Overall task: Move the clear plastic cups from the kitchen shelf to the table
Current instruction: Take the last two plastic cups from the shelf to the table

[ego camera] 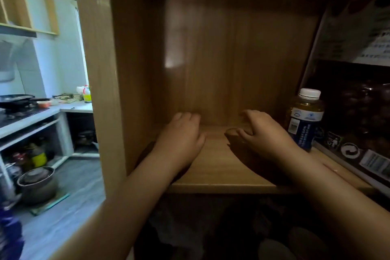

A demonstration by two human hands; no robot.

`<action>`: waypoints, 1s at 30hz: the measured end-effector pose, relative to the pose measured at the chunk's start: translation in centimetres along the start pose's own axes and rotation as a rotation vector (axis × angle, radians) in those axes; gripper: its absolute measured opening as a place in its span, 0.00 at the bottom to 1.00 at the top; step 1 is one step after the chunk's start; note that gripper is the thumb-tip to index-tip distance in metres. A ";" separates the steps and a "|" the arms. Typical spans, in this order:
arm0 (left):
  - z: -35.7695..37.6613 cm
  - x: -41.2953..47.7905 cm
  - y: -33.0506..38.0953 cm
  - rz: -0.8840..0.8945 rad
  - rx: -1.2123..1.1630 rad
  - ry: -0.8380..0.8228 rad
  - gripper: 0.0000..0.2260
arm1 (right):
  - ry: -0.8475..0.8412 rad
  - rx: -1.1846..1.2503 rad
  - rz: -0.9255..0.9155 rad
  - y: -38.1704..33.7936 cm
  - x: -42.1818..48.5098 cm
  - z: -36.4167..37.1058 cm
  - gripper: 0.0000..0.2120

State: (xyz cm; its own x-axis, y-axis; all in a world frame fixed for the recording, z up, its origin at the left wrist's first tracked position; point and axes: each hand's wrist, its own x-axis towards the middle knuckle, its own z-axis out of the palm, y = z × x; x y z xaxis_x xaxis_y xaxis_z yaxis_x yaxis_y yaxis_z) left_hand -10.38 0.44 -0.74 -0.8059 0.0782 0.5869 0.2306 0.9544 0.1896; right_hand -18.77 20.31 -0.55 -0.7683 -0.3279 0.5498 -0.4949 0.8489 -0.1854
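Both of my hands reach into a wooden shelf compartment (219, 169). My left hand (181, 135) lies palm down over the shelf board, with its fingers pointing to the back wall and nothing in it. My right hand (261, 133) hovers just right of it with loosely curled fingers and the thumb apart, and I see nothing in its grip. No clear plastic cup shows anywhere in this view. The board between and in front of the hands is bare wood.
A drink bottle with a white cap (304, 120) stands just right of my right hand. A large dark printed box (358, 116) fills the shelf's right side. To the left are a kitchen counter with a stove (19, 105) and a lidded pot (38, 183) on the floor.
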 end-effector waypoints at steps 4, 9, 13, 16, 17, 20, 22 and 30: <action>-0.1 0.1 -0.3 0.003 0.008 0.006 0.14 | 0.014 0.028 -0.048 -0.3 -0.1 0.0 0.23; -0.3 -0.4 -0.1 0.028 0.017 0.015 0.07 | 0.008 0.053 -0.133 -1.0 -1.2 -0.5 0.20; -0.5 -1.1 0.1 0.066 0.013 0.048 0.06 | 0.034 0.059 -0.202 -1.8 -2.4 -1.4 0.12; -1.0 -1.9 0.3 0.079 0.027 0.068 0.06 | 0.040 0.088 -0.236 -2.5 -3.5 -2.2 0.08; -1.3 -2.3 0.4 0.085 0.027 0.070 0.06 | 0.040 0.107 -0.241 -2.8 -4.0 -2.5 0.07; -2.5 -3.7 0.8 0.094 0.027 0.073 0.06 | 0.043 0.166 -0.254 -3.9 -5.6 -3.2 0.07; -3.7 -5.0 1.2 0.104 0.030 0.097 0.05 | 0.052 0.176 -0.257 -4.9 -6.7 -3.8 0.07; -9.9 -12.2 0.5 0.145 0.034 0.144 0.07 | 0.120 0.205 -0.348 -11.8 -11.7 -7.2 0.09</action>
State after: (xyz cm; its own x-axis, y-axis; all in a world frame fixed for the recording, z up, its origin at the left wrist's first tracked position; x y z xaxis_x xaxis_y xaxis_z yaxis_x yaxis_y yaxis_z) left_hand 4.99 -2.90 -0.03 -0.6789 0.1755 0.7129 0.3176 0.9456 0.0697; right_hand -1.01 17.12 1.05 -0.4944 -0.5191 0.6972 -0.7961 0.5925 -0.1234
